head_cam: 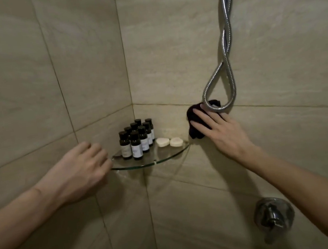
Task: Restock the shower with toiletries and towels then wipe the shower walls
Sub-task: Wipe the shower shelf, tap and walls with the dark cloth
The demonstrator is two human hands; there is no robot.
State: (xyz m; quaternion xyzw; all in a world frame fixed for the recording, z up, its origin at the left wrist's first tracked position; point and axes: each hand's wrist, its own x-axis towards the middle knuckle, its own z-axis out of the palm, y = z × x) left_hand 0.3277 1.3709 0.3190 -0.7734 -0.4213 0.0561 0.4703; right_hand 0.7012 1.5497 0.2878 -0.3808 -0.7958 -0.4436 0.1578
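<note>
Presently the right hand [219, 132] lies flat on a dark cloth [196, 120], fingers straight and slightly spread, pressing it against the beige tiled wall [275, 59] to the right of the corner; the cloth sits just beside the right end of the glass corner shelf [163, 160] and under the low loop of the metal shower hose [227, 54], which crosses in front of it.

The left hand [81, 167] is at the shelf's left end, blurred, fingers bent; whether it grips the glass I cannot tell. On the shelf stands a tight cluster of small dark bottles [138, 140] with pale labels, upright, toward the corner; two white soaps [169, 142] lie side by side just right of them. A chrome valve handle [273, 216] is mounted on the wall low at the right.
</note>
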